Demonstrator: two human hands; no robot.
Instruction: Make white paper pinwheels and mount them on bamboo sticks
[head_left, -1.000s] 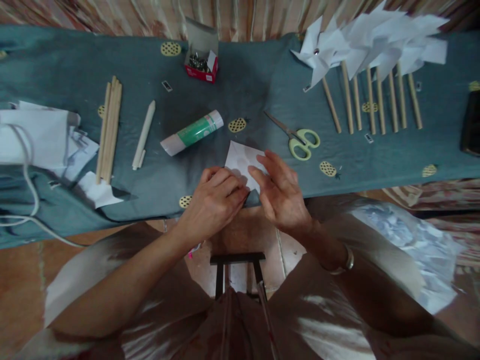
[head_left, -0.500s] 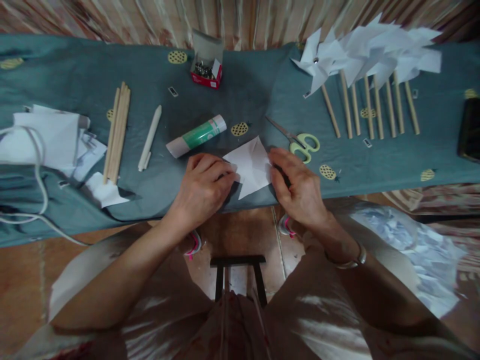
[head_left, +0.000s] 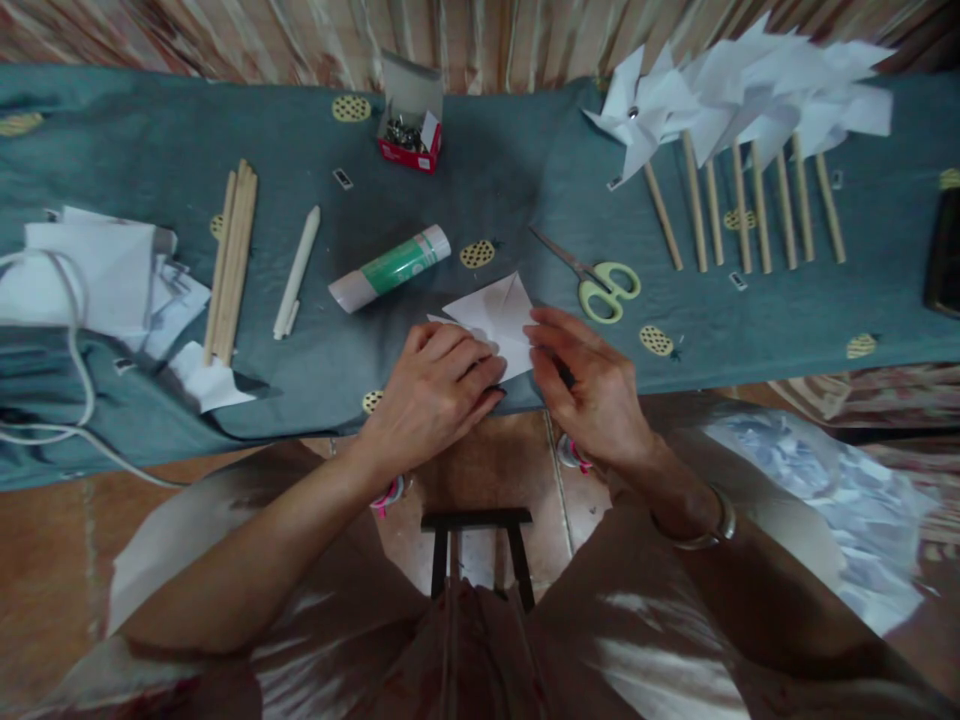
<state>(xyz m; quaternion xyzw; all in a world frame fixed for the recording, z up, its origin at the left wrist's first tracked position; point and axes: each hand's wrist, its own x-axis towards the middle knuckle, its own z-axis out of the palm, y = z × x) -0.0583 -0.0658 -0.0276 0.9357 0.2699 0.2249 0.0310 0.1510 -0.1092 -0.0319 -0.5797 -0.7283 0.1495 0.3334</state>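
A folded white sheet of paper (head_left: pixel 504 312) lies at the table's front edge, with a crease near its top corner. My left hand (head_left: pixel 439 388) is over its lower left part, fingers closed together and pressing on the paper; the hand hides that corner. Gripping the right edge between thumb and fingers is my right hand (head_left: pixel 589 375). Behind the paper lies a glue stick (head_left: pixel 391 268) with a green label. Light green scissors (head_left: pixel 604 285) rest beyond my right hand, blades pointing away to the left.
Left of the glue stick are a white pen (head_left: pixel 298 272), wooden sticks (head_left: pixel 234 262) and a stack of paper (head_left: pixel 97 275) with a white cable (head_left: pixel 79 345) across it. A red box of pushpins (head_left: pixel 409 140) stands at the back. Finished paper pinwheels (head_left: pixel 645 110) lie back right.
My left hand has shifted right and toward me, now covering the paper's lower corner. My right hand stays at the right edge, moved slightly left.
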